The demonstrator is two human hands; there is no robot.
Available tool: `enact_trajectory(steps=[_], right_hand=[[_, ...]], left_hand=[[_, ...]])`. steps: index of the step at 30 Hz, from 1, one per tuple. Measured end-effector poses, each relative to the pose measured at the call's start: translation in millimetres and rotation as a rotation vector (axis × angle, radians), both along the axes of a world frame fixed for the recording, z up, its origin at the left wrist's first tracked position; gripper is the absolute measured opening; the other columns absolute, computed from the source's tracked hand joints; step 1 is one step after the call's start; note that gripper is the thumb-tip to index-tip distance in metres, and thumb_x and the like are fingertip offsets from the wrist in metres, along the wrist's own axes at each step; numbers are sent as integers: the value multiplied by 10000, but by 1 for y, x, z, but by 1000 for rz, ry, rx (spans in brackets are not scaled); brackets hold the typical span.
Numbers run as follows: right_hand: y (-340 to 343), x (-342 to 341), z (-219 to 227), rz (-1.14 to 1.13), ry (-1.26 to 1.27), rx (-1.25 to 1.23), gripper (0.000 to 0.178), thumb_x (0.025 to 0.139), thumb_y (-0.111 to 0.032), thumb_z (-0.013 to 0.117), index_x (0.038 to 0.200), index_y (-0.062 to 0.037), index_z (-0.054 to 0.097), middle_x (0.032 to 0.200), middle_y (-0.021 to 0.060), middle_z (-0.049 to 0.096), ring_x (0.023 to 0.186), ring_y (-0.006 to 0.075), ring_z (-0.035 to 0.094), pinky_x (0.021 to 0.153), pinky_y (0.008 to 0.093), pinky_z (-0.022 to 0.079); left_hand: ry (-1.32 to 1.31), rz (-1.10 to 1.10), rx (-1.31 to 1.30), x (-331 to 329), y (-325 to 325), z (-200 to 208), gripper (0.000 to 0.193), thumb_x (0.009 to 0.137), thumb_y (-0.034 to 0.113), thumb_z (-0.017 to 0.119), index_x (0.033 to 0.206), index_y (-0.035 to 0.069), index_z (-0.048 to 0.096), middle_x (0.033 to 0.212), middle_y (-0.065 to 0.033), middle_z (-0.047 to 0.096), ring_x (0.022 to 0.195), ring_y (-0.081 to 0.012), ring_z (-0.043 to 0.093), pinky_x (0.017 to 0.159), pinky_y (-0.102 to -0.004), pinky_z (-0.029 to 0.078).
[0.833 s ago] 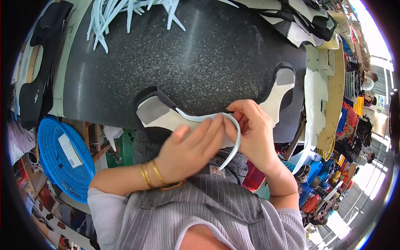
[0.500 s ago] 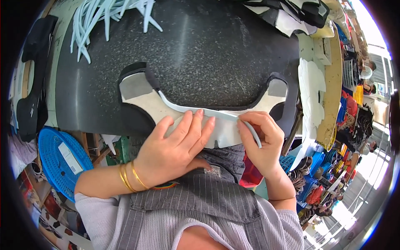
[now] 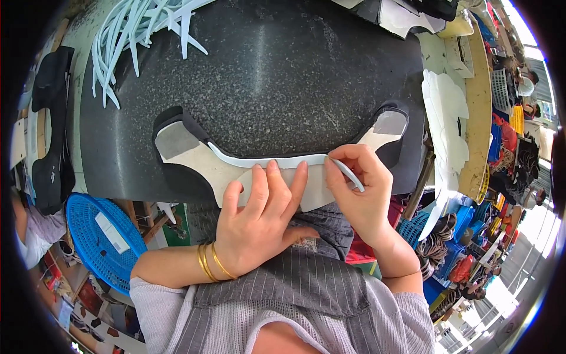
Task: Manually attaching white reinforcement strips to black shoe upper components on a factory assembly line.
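A curved shoe-upper piece, black with a cream and grey backing, lies at the near edge of the black tabletop with both ends bent up and away from me. Along its inner curved edge runs a pale blue-white foam strip. My left hand rests with fingers stretched out, the tips pressing on the strip near its middle. Between thumb and fingers, my right hand pinches the strip further right; its loose tail curls out under the fingers. The right fingers partly cover the upper there.
Several similar strips are heaped at the far left of the black tabletop. More cut pieces sit at the far right, and white sheets at the right edge. A blue plastic basket stands lower left. Another person's arm shows far left.
The left end of the upper has shifted left and slightly nearer. My left fingertips have moved slightly right along the strip; my right hand has moved a little left and away from me, still pinching.
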State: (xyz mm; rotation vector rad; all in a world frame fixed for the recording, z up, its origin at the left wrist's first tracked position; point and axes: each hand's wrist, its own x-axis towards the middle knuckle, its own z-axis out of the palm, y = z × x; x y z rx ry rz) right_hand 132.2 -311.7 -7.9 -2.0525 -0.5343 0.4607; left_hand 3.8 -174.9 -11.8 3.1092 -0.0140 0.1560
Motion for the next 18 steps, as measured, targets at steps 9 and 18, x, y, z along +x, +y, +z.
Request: enact_trajectory(steps=[9,18], right_hand=[[-6,11,5,-20,-148,-113,196,809,-38,734,958,-10,610,869,79,575,584,113,562,515,250,463],[-21,31,-3,-81,4,-13,130,827,4,704,946,4,653,781,31,613,596,41,520,526,193,427]], left_hand=[[-229,-142,-283,23,-5,-12,774,819,625,587,1207,-44,605,1210,-158,605,1156,-251,520,954,-417,382],[-95,-101,-279,43,-15,-2,802,813,713,488,1165,13,661,1196,-105,578,1043,-236,486,924,-452,368]])
